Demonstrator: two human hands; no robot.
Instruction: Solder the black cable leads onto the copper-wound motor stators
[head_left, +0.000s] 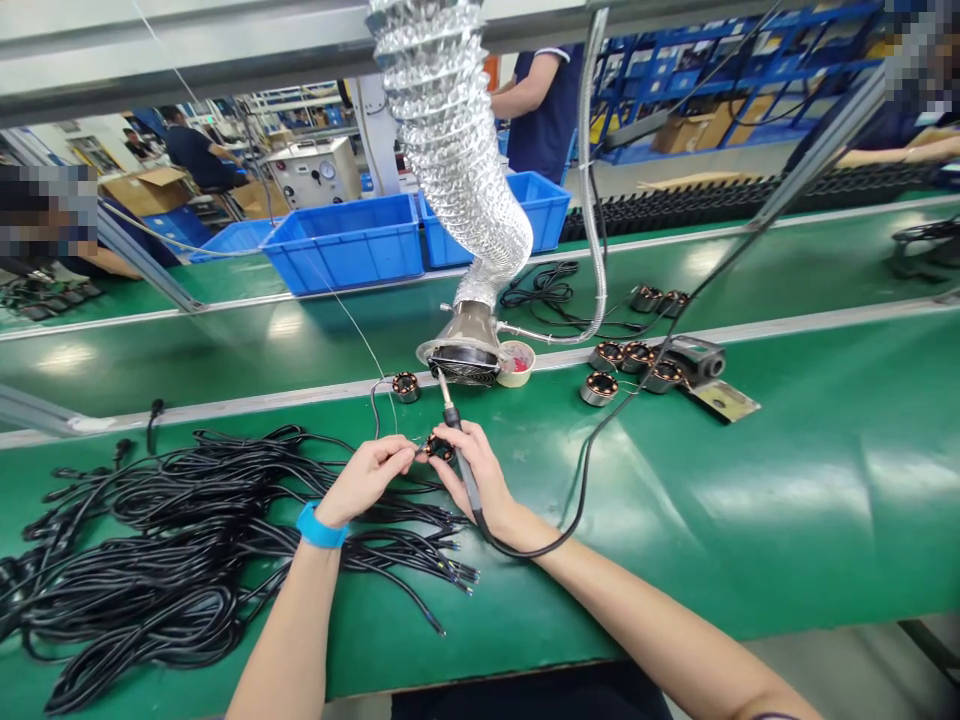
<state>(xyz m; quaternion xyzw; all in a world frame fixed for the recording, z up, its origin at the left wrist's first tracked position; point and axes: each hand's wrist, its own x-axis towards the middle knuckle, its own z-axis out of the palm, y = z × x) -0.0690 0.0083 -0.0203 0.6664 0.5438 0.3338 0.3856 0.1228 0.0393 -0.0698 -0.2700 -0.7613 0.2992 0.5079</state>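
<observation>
A soldering iron [466, 470] lies across my right hand [480, 470], its tip pointing up toward the fume hood. The fingers of that hand also hold a small round motor stator [440, 449] with copper windings. At the stator's left side, my left hand [373, 478], with a blue band on its wrist, pinches a thin wire end. Beneath and left of my left hand spreads a big pile of black cables [187, 530], their stripped ends pointing right. Another stator [406, 387] sits on the table just beyond my hands.
A silver duct [457, 150] hangs down to a round hood [463, 350] in front of my hands, beside a tape roll [517, 364]. Several stators [600, 388] stand at the right near a metal stand [697, 358]. Blue bins [345, 245] and other people are farther back.
</observation>
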